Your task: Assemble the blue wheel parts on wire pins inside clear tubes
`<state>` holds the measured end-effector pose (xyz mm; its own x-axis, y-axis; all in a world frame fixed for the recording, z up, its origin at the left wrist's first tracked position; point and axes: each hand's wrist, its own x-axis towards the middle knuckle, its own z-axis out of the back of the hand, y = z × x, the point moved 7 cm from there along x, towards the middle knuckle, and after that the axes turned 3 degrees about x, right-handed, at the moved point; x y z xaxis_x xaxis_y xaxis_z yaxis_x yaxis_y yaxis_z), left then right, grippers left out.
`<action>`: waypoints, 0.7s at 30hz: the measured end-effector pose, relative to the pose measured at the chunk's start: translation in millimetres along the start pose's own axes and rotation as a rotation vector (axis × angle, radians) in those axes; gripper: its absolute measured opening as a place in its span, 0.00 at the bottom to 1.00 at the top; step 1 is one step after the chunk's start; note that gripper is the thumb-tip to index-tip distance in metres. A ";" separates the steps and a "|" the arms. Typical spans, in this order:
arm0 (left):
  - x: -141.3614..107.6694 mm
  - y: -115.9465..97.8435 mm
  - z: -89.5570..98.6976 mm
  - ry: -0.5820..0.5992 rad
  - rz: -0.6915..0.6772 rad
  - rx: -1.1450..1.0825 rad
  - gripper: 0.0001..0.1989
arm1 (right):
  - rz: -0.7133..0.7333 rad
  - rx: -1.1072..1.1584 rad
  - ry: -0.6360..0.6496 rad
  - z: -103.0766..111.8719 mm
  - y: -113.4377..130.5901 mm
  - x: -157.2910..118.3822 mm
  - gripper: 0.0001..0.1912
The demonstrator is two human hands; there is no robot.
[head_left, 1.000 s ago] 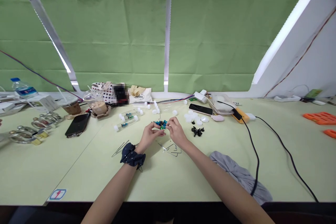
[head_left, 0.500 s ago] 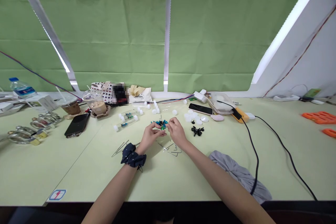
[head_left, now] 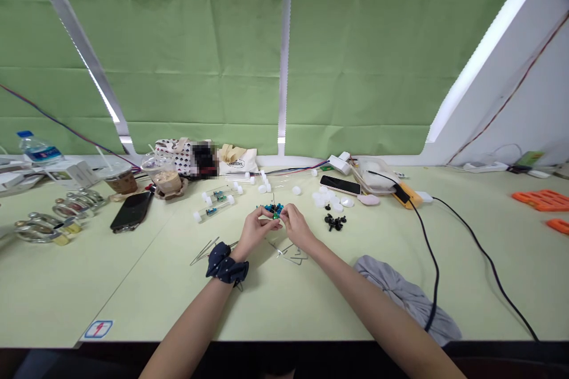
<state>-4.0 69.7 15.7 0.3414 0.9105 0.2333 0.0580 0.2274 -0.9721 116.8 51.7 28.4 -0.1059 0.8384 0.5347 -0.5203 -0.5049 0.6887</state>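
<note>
My left hand point(head_left: 258, 228) pinches a small green part point(head_left: 276, 216) between thumb and fingertips. A thin metal rod point(head_left: 274, 201) stands upright at that part. Close against its right side is my right hand point(head_left: 296, 226), thumb and fingers pressed together; whatever they grip is too small to make out. Behind the fingertips lies a pile of small blue screw-like pieces point(head_left: 265, 208), partly hidden. Bent metal rods shaped like hex keys point(head_left: 291, 257) rest below the hands, and more thin rods point(head_left: 205, 250) lie beside my left wrist.
Clear tubes point(head_left: 217, 209) with blue pieces inside lie to the left. On the right are white round caps point(head_left: 326, 196), black knob-like pieces point(head_left: 334, 222), a phone point(head_left: 340, 185) and a grey cloth point(head_left: 404, 296). A black cable point(head_left: 429, 260) crosses the table. Drink cups point(head_left: 166, 180) stand back left.
My right fingertips have moved slightly left and down, closer to the green part. My left hand keeps its pinch, and the view has shifted very little.
</note>
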 end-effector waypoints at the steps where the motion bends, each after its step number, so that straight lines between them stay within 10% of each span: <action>1: -0.1 -0.8 -0.3 0.003 0.001 -0.001 0.16 | 0.017 0.004 -0.012 1.5 1.5 -0.1 0.05; 13: -1.1 2.1 -3.0 0.060 -0.001 0.025 0.15 | 0.079 -0.373 -0.082 13.6 12.2 -1.3 0.11; 21: -2.3 -1.0 -2.7 0.034 -0.006 0.054 0.16 | -0.029 -0.191 0.003 6.4 -2.3 -0.7 0.12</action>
<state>-2.3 66.5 16.0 0.3731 0.8969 0.2374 0.0099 0.2520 -0.9677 123.4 50.9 29.6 -0.0907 0.8526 0.5147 -0.6742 -0.4329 0.5983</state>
